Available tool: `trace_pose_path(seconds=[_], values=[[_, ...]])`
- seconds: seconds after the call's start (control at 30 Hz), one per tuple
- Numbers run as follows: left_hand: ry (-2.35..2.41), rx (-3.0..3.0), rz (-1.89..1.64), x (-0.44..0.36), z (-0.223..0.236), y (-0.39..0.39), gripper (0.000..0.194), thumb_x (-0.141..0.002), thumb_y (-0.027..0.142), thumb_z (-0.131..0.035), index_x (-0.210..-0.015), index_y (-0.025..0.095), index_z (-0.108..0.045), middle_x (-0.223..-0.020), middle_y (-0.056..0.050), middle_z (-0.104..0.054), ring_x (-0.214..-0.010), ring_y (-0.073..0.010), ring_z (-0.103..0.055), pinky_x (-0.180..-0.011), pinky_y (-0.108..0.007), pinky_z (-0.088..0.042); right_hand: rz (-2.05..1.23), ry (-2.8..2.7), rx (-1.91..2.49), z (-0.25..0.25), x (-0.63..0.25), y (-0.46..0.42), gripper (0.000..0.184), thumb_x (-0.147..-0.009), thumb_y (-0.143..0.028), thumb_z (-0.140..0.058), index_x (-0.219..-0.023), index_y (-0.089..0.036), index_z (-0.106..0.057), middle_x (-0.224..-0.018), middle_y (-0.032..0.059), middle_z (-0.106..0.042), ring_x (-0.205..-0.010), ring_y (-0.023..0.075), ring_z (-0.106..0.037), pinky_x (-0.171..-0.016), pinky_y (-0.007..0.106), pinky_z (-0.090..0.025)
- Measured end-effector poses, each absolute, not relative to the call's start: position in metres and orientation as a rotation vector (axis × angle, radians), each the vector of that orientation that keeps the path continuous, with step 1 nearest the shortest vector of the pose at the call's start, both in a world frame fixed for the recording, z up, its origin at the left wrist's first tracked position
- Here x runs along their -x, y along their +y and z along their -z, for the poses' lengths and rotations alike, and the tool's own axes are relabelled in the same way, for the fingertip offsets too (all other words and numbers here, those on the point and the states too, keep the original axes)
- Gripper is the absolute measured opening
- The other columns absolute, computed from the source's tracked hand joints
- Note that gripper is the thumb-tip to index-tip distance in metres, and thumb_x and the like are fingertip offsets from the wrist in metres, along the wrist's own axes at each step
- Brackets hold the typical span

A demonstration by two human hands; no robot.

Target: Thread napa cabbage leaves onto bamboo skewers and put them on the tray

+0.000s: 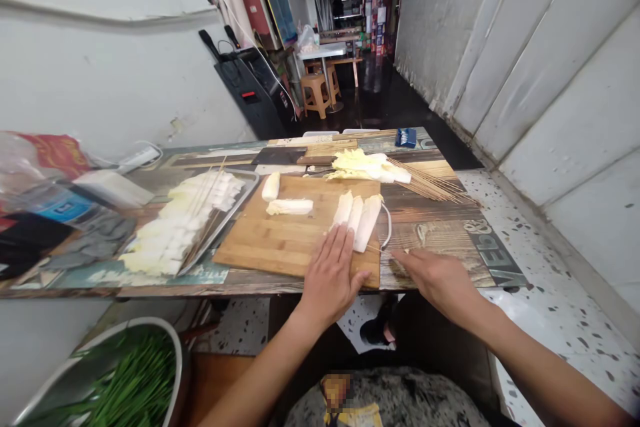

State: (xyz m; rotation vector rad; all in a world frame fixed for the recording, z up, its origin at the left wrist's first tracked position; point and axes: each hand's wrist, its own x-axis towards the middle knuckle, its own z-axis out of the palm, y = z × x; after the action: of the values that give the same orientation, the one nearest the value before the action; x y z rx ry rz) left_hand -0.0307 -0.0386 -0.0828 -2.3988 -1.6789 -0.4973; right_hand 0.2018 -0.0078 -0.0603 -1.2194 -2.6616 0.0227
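Observation:
On the wooden cutting board [270, 247], several pale napa cabbage pieces [369, 217] lie side by side near the right edge. My left hand [333, 273] rests flat over their lower ends, fingers stretched out and thumb apart. Just right of the board, my right hand [440, 277] is closed in a pinch on a thin bamboo skewer [373, 249]. The skewer points left at the lower end of the cabbage; how far its tip goes in is hidden. Two cut cabbage pieces [290, 207] lie farther back on the board.
A metal tray [245, 197] at left bears skewered cabbage [175, 227] and loose skewers. Behind the board lie cabbage leaves [363, 165], a bundle of skewers [435, 183] and a small blue box [405, 137]. A bowl of green chives [135, 373] stands lower left.

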Motion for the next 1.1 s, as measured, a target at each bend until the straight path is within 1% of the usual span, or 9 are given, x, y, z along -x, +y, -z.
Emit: trace_pose_path(seconds=[0.27,0.43,0.57,0.73,0.87,0.93,0.97,1.03,1.1], values=[[-1.723,2.347,0.459,0.022,0.093,-0.036,0.071,-0.093,0.053,-0.038,-0.144,0.004,-0.032,-0.15,-0.022,-0.036,-0.141,-0.0305,-0.032,-0.116,-0.046,-0.028,0.094,-2.632,1.078,0.073,-0.207,-0.009,0.037,-0.093,-0.01,-0.036,-0.12,-0.016,-0.061,-0.074,0.0022,-0.064,-0.057,0.0131,-0.057,-0.05,0.024,-0.035],[-1.734,2.331,0.429,0.022,0.094,-0.034,0.071,-0.093,0.052,-0.038,-0.143,0.001,-0.033,-0.148,-0.024,-0.038,-0.14,-0.0309,-0.033,-0.115,-0.045,-0.03,0.009,-2.674,1.092,0.068,-0.192,-0.005,0.039,-0.09,-0.008,-0.039,-0.124,-0.014,-0.057,-0.08,0.0044,-0.065,-0.065,0.0153,-0.059,-0.056,0.026,-0.04],[-1.74,2.321,0.469,0.021,0.096,-0.033,0.07,-0.093,0.051,-0.039,-0.144,0.004,-0.031,-0.148,-0.022,-0.039,-0.141,-0.0298,-0.032,-0.115,-0.045,-0.031,-0.065,-2.71,1.17,0.066,-0.173,0.001,0.039,-0.09,-0.01,-0.043,-0.126,-0.014,-0.055,-0.081,0.0048,-0.065,-0.067,0.0169,-0.06,-0.056,0.028,-0.039],[-1.728,2.32,0.536,0.021,0.097,-0.037,0.07,-0.092,0.048,-0.042,-0.146,0.006,-0.029,-0.148,-0.022,-0.039,-0.141,-0.0302,-0.033,-0.114,-0.047,-0.032,-0.081,-2.678,1.219,0.067,-0.159,0.004,0.025,-0.09,-0.018,-0.049,-0.112,-0.017,-0.062,-0.083,0.0053,-0.066,-0.067,0.0169,-0.06,-0.055,0.028,-0.035],[-1.729,2.457,0.623,0.034,0.081,-0.03,0.062,-0.096,0.041,-0.038,-0.148,0.01,-0.026,-0.151,-0.018,-0.037,-0.141,-0.0275,-0.032,-0.114,-0.049,-0.03,-0.099,-2.648,1.262,0.069,-0.159,0.003,0.027,-0.09,-0.017,-0.049,-0.114,-0.019,-0.061,-0.082,0.0042,-0.067,-0.066,0.0175,-0.06,-0.053,0.029,-0.034],[-1.749,2.507,0.694,0.045,0.065,-0.009,0.054,-0.097,0.037,-0.036,-0.145,0.012,-0.034,-0.145,-0.016,-0.046,-0.136,-0.0265,-0.04,-0.112,-0.048,-0.034,-0.119,-2.644,1.27,0.069,-0.16,0.002,0.029,-0.088,-0.015,-0.049,-0.115,-0.019,-0.06,-0.081,0.0041,-0.067,-0.066,0.0179,-0.061,-0.053,0.029,-0.034],[-1.755,2.518,0.723,0.05,0.057,0.007,0.049,-0.097,0.037,-0.037,-0.14,0.013,-0.043,-0.139,-0.015,-0.053,-0.131,-0.0266,-0.047,-0.111,-0.048,-0.036,-0.131,-2.641,1.274,0.068,-0.159,0.002,0.028,-0.087,-0.015,-0.05,-0.113,-0.019,-0.06,-0.081,0.0043,-0.067,-0.065,0.0182,-0.061,-0.053,0.029,-0.034],[-1.723,2.564,0.706,0.056,0.04,0.048,0.039,-0.097,0.034,-0.037,-0.121,0.015,-0.061,-0.123,-0.013,-0.066,-0.117,-0.0258,-0.058,-0.104,-0.044,-0.043,-0.158,-2.631,1.282,0.067,-0.158,0.001,0.026,-0.086,-0.013,-0.051,-0.109,-0.017,-0.061,-0.081,0.005,-0.066,-0.066,0.0187,-0.061,-0.054,0.029,-0.036],[-1.702,2.576,0.67,0.054,0.028,0.095,0.036,-0.097,0.031,-0.037,-0.111,0.016,-0.067,-0.115,-0.012,-0.069,-0.109,-0.0258,-0.062,-0.099,-0.043,-0.046,-0.184,-2.613,1.286,0.066,-0.155,0.0,0.023,-0.085,-0.01,-0.05,-0.105,-0.015,-0.062,-0.083,0.0063,-0.067,-0.071,0.0196,-0.062,-0.057,0.029,-0.038]])
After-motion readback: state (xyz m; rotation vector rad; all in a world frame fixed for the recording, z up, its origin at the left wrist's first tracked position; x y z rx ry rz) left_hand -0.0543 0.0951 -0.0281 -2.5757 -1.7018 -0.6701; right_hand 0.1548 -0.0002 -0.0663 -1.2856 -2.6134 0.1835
